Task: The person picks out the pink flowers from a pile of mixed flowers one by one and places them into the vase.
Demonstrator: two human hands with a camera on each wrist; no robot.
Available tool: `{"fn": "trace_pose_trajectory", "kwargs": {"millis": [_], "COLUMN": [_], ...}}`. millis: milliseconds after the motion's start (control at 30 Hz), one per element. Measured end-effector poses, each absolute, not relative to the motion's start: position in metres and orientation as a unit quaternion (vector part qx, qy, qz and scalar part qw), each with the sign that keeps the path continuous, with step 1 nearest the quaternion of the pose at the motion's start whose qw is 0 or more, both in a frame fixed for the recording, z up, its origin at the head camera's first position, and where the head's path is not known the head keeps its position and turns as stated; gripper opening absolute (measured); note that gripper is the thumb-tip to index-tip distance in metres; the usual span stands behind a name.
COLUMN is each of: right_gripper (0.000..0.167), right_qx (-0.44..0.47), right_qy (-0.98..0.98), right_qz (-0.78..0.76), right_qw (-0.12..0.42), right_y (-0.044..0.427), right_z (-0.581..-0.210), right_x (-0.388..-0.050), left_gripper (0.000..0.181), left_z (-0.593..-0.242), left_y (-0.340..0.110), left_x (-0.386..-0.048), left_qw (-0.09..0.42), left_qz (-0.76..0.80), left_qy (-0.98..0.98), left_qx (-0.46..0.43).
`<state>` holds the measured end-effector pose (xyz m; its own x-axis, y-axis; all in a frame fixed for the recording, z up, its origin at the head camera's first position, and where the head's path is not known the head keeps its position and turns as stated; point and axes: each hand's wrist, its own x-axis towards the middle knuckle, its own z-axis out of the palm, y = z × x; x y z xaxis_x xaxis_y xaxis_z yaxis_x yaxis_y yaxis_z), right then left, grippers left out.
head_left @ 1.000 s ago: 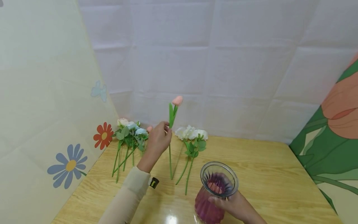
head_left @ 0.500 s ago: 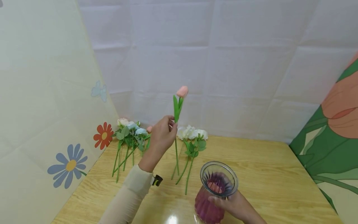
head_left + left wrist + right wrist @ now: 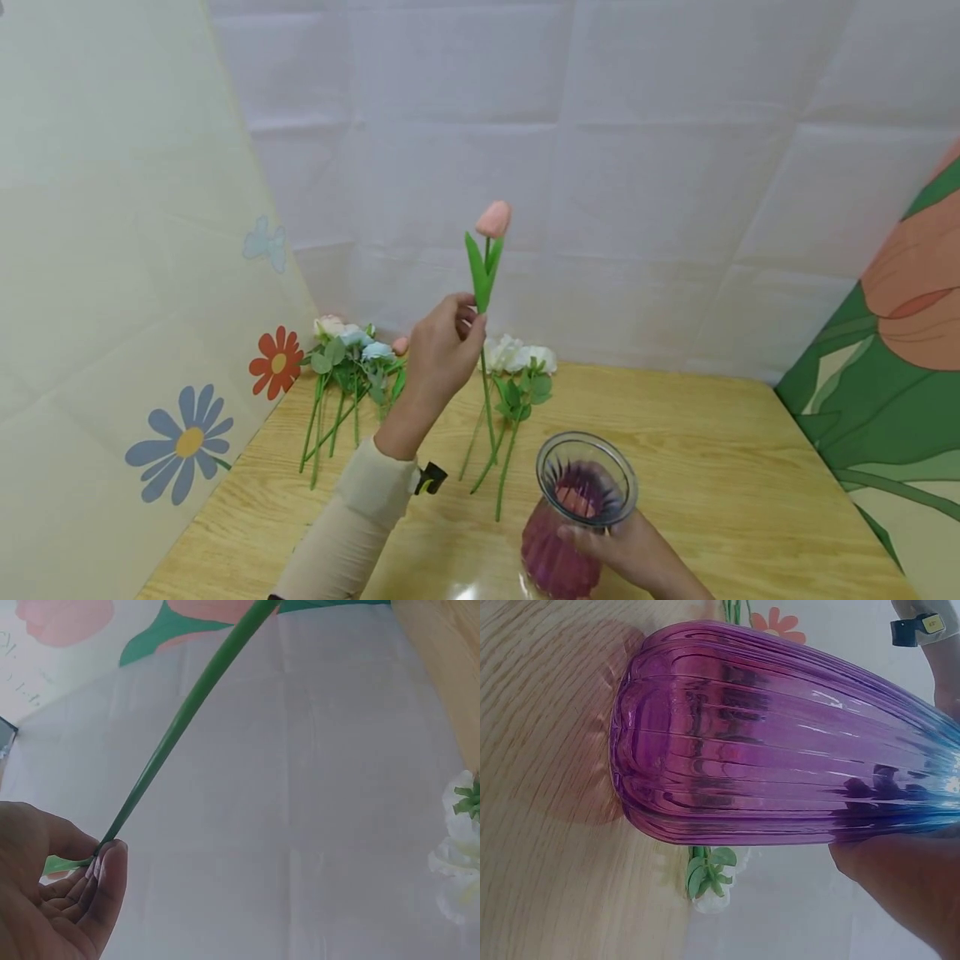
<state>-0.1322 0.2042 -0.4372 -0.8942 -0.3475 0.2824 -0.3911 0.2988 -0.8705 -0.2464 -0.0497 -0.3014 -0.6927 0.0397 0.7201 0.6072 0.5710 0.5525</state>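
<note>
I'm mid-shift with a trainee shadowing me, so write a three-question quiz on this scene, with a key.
1. Multiple choice: what does the left hand pinch?
A) a light-blue, ruffled flower
B) a pink, cup-shaped tulip with long green leaves
C) a cream, rounded flower

2. True or false: the right hand holds the ribbed, purple-to-blue glass vase.

3. Fill in: the leafy, green-stemmed flowers lying nearest the vase on the yellowish wood-grain table have ____ blooms.

Key: 1: B. 2: True. 3: white.
</note>
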Motion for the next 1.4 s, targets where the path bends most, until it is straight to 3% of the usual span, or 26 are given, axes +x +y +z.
{"fn": "trace_pose_trajectory", "kwargs": {"millis": [733,1400], "right_gripper": [0.069,0.069], "right_qx": [0.209,0.213], "right_qy": [-0.818,-0.817], "right_qz": [0.535,0.535], "right_qw": [0.021,0.020], "right_y": [0.204,0.205], "right_z": [-0.438,-0.438], "right_x": [-0.133,-0.132], "left_gripper": [0.023,0.021], "left_z": [-0.274,-0.258], "left_y": [-0.040,-0.035], "left_x": [-0.228,-0.219], "left_qw": [0.389,0.431], "left_qz": [-0.456,-0.488], "left_qy": [-0.754,-0.703], "left_qx": [-0.271,-0.286]}}
